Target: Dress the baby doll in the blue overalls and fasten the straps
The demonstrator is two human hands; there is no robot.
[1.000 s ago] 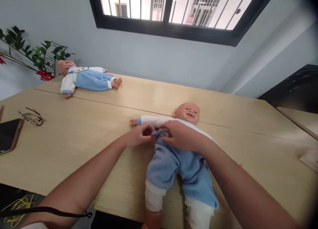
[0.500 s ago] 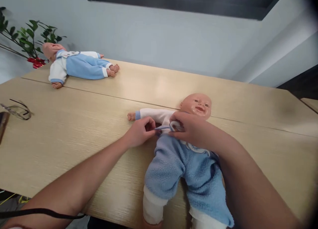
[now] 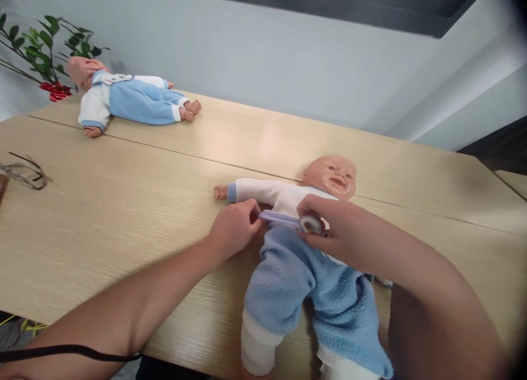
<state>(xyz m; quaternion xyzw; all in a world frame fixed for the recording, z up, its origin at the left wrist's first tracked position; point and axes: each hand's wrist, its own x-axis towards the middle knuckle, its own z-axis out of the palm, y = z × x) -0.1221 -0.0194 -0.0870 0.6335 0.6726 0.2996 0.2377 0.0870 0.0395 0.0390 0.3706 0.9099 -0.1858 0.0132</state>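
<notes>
The long wooden table [image 3: 123, 215] is stretching out under the baby doll [image 3: 304, 270], which is lying on its back in blue fleece trousers. A second doll [image 3: 132, 97] is lying well beyond the baby doll to the left, and a leafy plant [image 3: 41, 45] is standing farther off the same way. The left hand [image 3: 234, 229] is pinching one end of a pale blue strap [image 3: 280, 219] at the baby doll's waist. The right hand [image 3: 333, 226] is gripping the other end, so the strap is running across its belly. Glasses [image 3: 24, 174] are lying far to its left

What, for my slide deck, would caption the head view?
Left hand and right hand stretch a tape across a blue-clad doll lying on a table.
</notes>
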